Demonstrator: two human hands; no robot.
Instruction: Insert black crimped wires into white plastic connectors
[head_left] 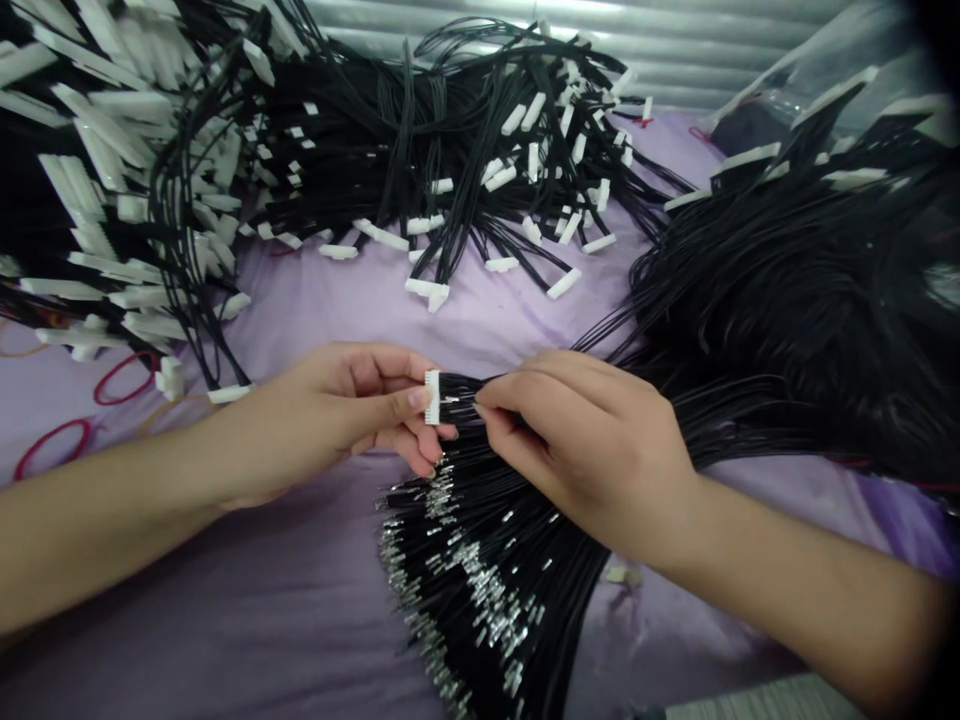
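A small white connector housing (433, 398) is pinched between the thumb and fingers of my left hand (375, 400). Black wires run out of its right side. My right hand (585, 430) is closed at the fingertips on a thin black wire, whose bare metal terminal (450, 400) points at the housing a short gap away. Below both hands fans a thick bundle of loose black wires (555, 590), their silvery crimped terminals (480, 580) facing left. The far fingers of my left hand are partly hidden behind the housing.
Finished-looking harnesses with white connectors (97, 140) heap up at the left. More harnesses (450, 150) lie along the back, by a ridged metallic wall (600, 40). A dark wire pile (787, 300) is at the right. Red bands (52, 445) rest on the purple cloth (300, 600).
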